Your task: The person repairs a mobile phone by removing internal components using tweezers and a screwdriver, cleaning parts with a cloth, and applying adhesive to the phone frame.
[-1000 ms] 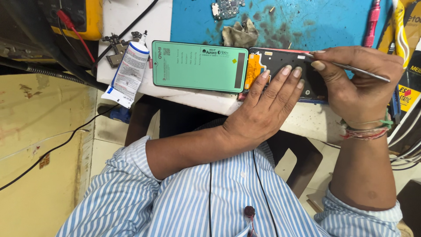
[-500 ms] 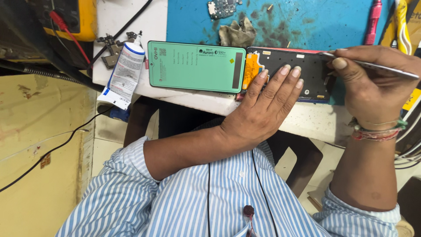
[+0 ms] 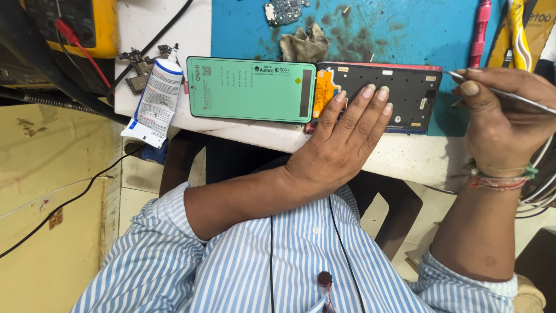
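The left hand [image 3: 341,145] lay flat, fingers spread, pressing on the opened black phone frame [image 3: 399,95] at the centre right of the frame. The right hand [image 3: 501,124], at the right edge, pinched metal tweezers [image 3: 509,94], tip at the frame's upper right corner. Further left lay a green display panel [image 3: 250,88] and white glue tube [image 3: 156,101].

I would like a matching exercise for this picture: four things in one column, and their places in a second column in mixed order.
Things:
1. glue tube
2. left hand
3. right hand
4. rag

Places:
A. flat on the open phone frame
B. on the blue mat, above the green screen
C. at the frame's right end, holding a thin tool
D. left of the green screen

Pairs: 1-D, 2-A, 3-C, 4-B
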